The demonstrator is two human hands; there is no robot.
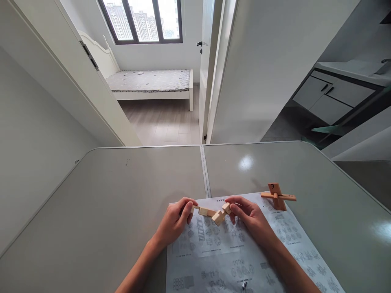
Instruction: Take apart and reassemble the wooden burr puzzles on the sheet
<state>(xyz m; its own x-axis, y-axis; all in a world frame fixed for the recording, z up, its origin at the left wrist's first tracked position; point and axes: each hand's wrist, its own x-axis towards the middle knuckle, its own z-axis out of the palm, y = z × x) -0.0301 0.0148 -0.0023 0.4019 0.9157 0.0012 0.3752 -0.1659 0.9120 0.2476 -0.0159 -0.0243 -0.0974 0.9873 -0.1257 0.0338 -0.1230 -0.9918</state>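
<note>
My left hand pinches the left end of a pale notched wooden bar held just above a printed paper sheet. My right hand grips a second pale wooden piece that meets the bar's right end at an angle. Both hands hover over the top of the sheet, fingers closed on the wood. An assembled orange-brown wooden cross puzzle stands on the sheet's upper right corner, a little beyond my right hand.
The sheet lies at the near edge of a grey table with a seam down its middle. Beyond the table an open doorway shows a bed under a window. Grey cabinets stand at the right.
</note>
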